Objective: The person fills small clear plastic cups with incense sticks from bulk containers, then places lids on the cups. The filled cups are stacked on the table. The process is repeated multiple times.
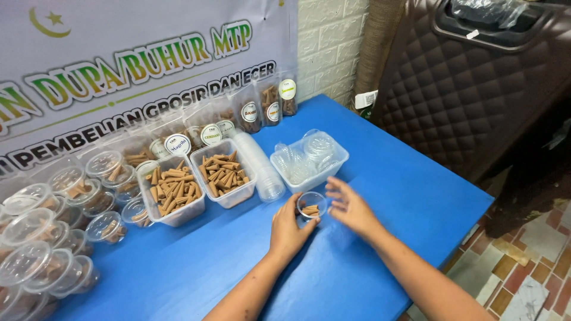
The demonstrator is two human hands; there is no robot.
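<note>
- Head view, hands: left hand (289, 229) curls its fingers around the small clear plastic cup (311, 205) holding a few tan incense cones, which stands on the blue table (410, 196); right hand (351, 208) hovers just at the cup's 3 o'clock, fingers spread and empty, slightly blurred.
- Head view, surroundings: clear plastic tub of round transparent lids (310, 159) sits near the cup's 12 o'clock; a lying stack of clear empty cups (262, 169) is at its 10 o'clock; two clear rectangular tubs of tan cones (196, 184) lie at 9 o'clock; lidded filled cups (53, 232) crowd the far 9 o'clock edge.
- Doing it well, as I judge: keep the left grip low and gentle so the thin wall does not buckle, hold the cup upright, and bring any lid down level over the rim.
</note>
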